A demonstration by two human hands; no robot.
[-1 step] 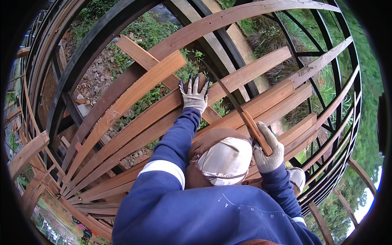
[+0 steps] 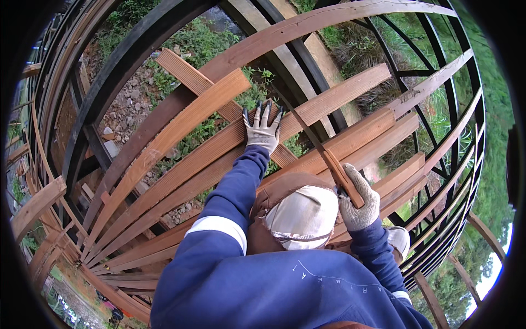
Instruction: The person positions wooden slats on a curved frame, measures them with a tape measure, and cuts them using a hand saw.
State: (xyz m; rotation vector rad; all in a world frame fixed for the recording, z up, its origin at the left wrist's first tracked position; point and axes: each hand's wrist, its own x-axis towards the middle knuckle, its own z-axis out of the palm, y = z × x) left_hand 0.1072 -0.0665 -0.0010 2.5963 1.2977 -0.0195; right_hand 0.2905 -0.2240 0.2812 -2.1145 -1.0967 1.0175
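Note:
My left hand [image 2: 261,131], in a grey work glove with dark fingertips, lies flat with fingers spread on a long reddish-brown wooden plank [image 2: 350,90]. In my gloved right hand [image 2: 361,205] is the wooden handle of what looks like a handsaw [image 2: 342,176]. Its thin dark blade, seen nearly edge-on, slants up and left across the plank, right of my left hand. Whether the teeth bite into the wood cannot be made out. A shorter crossing board [image 2: 183,71] passes beneath the planks. My knee [image 2: 307,214], in brown and off-white cloth, is close below the planks.
More planks [image 2: 361,131] fan out from the lower left, with gaps between them. A curved timber [image 2: 246,46] and dark frame beams [image 2: 126,60] arch beyond. Stones and plants [image 2: 129,104] show through the openings below. Slender curved bars [image 2: 449,109] line the right side.

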